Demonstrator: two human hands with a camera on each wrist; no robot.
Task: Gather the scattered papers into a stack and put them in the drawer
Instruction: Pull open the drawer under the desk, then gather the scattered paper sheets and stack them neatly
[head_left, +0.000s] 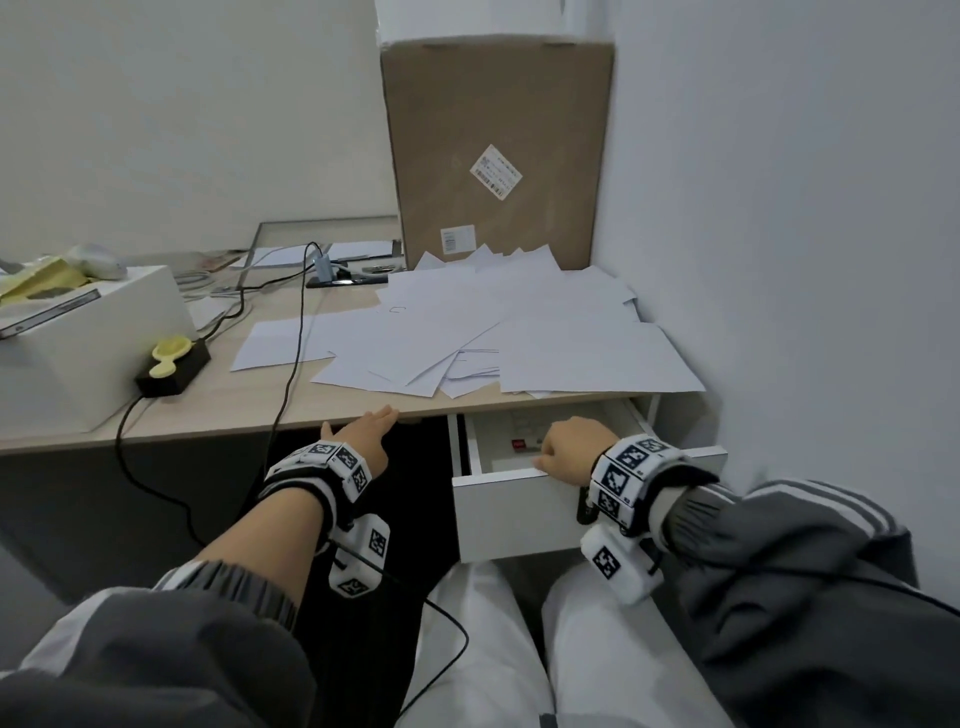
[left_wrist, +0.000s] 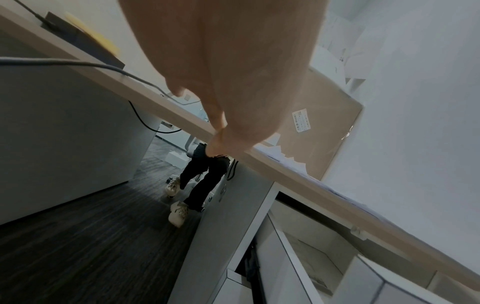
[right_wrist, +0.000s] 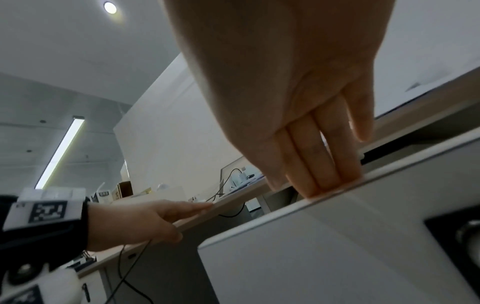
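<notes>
Under the desk (head_left: 218, 405) edge, gripping the drawer (head_left: 519, 512) front with right hand (head_left: 563, 449) fingers (right_wrist: 322, 164) hooked, readying room for the papers (head_left: 483, 332); bracing with left hand (head_left: 363, 441), fingers flat.

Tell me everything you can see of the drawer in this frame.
The drawer is white, with a flat plain front panel and thin side walls, looks like laminated board, and hangs under the right end of the desk. It is pulled partly out, level. Inside lie a few pale items and a small red one; none is clear enough to name. The right hand grips the front panel's top edge, fingers hooked over it. The papers lie on the desk above, none in the drawer.
</notes>
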